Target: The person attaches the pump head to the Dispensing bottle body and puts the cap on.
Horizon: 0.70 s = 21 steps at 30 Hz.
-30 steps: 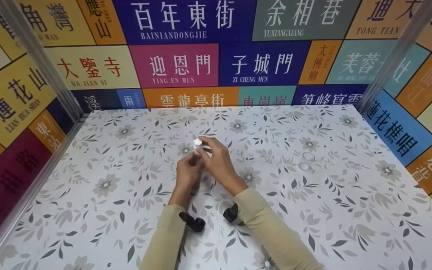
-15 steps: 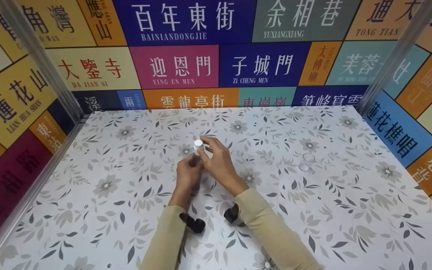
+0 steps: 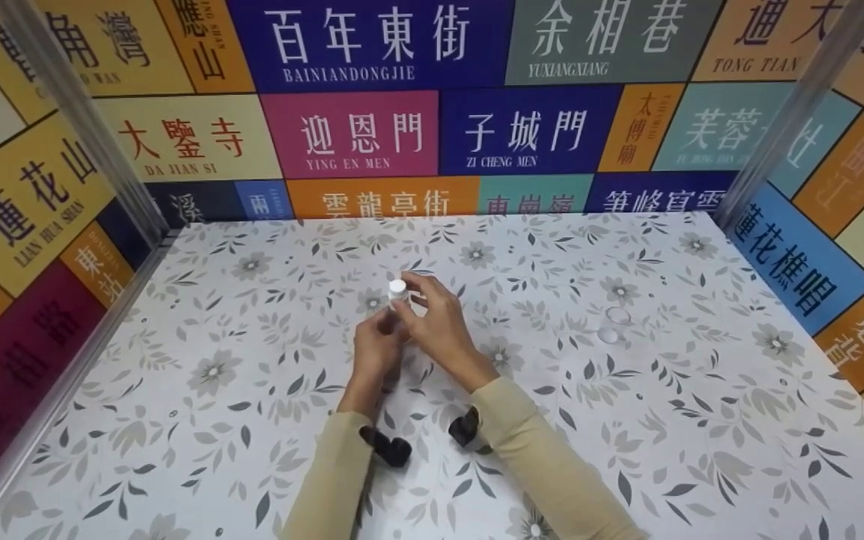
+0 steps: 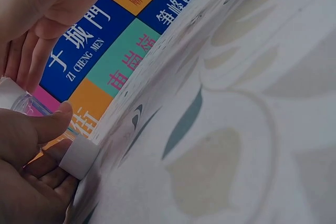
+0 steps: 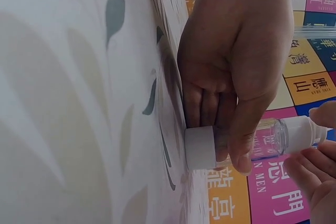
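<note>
A small clear bottle (image 5: 265, 139) with a white base (image 5: 200, 148) and a white cap (image 3: 397, 286) stands at the middle of the table, roughly upright. My left hand (image 3: 378, 349) grips its lower body, thumb on one side and fingers curled behind; the base is low by the tabletop in the left wrist view. At the upper end, my right hand (image 3: 441, 324) pinches the white top (image 5: 299, 134) between thumb and fingers. The left hand (image 4: 26, 166) and right hand (image 4: 47, 19) hide parts of the bottle.
Two small clear round pieces, one (image 3: 608, 334) nearer and one (image 3: 618, 316) just behind, lie right of the hands on the floral tabletop (image 3: 214, 450). Colourful lettered panels (image 3: 349, 131) rise behind and beside the table. Black devices are strapped at both wrists.
</note>
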Motion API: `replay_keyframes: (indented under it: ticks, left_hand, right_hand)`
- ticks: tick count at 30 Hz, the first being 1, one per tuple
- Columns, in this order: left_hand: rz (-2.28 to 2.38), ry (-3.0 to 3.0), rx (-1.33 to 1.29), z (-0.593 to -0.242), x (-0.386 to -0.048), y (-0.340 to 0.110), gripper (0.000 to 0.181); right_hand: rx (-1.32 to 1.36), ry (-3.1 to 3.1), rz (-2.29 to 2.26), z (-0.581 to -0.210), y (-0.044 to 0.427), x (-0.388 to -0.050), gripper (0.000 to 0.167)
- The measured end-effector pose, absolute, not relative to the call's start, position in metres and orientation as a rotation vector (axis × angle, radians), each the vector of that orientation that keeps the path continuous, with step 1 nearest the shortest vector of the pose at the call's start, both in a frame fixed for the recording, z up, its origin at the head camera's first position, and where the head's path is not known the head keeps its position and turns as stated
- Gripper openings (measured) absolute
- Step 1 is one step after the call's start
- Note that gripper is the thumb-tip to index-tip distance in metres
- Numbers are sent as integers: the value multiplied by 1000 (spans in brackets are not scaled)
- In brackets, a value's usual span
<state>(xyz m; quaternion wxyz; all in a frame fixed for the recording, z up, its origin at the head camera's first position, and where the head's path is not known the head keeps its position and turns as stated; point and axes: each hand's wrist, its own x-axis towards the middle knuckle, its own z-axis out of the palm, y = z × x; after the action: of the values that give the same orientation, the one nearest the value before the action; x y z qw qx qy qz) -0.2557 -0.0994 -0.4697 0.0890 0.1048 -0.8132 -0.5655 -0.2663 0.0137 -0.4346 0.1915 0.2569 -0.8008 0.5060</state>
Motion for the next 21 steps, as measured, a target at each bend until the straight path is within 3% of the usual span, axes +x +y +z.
replay_keyframes:
  ticks: [9, 21]
  left_hand:
    - [-1665, -2395, 282, -472, -257, -99, 21]
    - [-1728, -2394, 309, -470, -255, -98, 41]
  right_hand:
    - [754, -2197, 1397, -437, 13, -268, 35]
    - [774, -2209, 1432, -437, 15, -268, 43]
